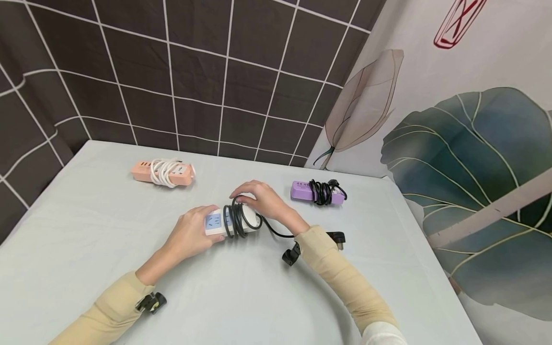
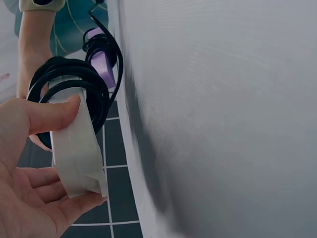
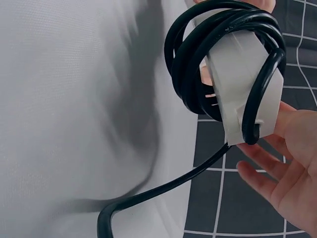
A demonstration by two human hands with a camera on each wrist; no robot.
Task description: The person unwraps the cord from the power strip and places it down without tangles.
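A white power strip [image 1: 214,222] with blue socket faces is raised a little over the table, several loops of black cable [image 1: 236,221] wound round it. My left hand [image 1: 189,232] grips its left end, thumb on the near side, as the left wrist view also shows. At the right end, my right hand [image 1: 265,201] bends its index finger and thumb over the top of the cable loops; part of this contact is hidden. Its other fingers [image 3: 262,184] are loose beside the strip. From that end the cable runs right to a black plug [image 1: 336,237], partly behind the right sleeve.
On the white table [image 1: 241,306], an orange power strip [image 1: 184,176] wrapped in white cable lies at the back left. A purple power strip [image 1: 300,190] wrapped in black cable lies at the back right. A dark checked cloth [image 1: 194,81] hangs behind.
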